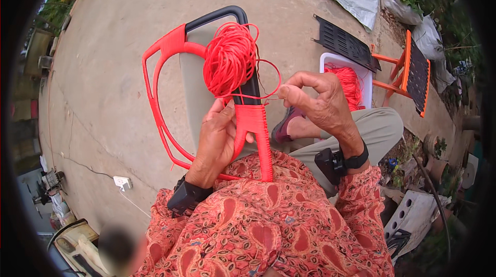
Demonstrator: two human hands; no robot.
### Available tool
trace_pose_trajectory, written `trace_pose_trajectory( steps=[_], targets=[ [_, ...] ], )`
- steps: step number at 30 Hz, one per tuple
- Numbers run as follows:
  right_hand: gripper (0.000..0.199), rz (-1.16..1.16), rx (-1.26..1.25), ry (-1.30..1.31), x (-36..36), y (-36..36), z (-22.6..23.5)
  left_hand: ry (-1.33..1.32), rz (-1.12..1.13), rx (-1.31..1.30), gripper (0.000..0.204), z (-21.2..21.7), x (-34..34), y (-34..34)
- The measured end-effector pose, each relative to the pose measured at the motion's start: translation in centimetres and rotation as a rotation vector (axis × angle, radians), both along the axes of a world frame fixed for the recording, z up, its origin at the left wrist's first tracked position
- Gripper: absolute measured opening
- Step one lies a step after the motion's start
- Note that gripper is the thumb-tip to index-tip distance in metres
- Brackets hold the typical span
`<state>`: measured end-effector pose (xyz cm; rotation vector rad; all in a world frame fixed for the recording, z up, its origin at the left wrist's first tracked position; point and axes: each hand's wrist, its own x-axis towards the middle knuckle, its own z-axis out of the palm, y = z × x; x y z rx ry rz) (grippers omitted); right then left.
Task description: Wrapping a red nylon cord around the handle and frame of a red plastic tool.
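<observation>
Across my lap leans a black tubular frame (249, 88), parts of it tightly wrapped in red cord. A bulky hank of red cord (230, 60) rests against its upper part. My left hand (216, 133) is closed around the frame's wrapped lower section, just under the hank; some of its fingers are hidden behind the tube. To the right, my right hand (321, 102) is raised, with thumb and forefinger pinched at a thin strand of the cord. That strand loops from the hank toward the fingertips.
A white tub (368, 88) with more red cord stands beyond my right hand. Near it are a black slatted panel (345, 44) and an orange-and-black folding stool (413, 75). A white power strip (122, 183) with its cable lies on the concrete floor at left.
</observation>
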<state>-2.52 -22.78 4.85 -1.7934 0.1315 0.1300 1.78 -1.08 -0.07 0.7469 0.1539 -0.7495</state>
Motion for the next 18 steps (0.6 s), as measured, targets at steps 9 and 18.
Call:
trace_pose_trajectory(
  steps=[9, 18],
  targets=[
    [0.030, -0.020, 0.309, -0.020, 1.6, 3.4, -7.5, 0.047, -0.076, 0.130, 0.022, -0.2, 0.4, -0.5],
    [0.030, 0.047, 0.420, -0.026, 1.5, 4.8, -8.8, 0.110, -0.107, 0.334, 0.019, 0.4, 0.3, -0.6]
  ],
)
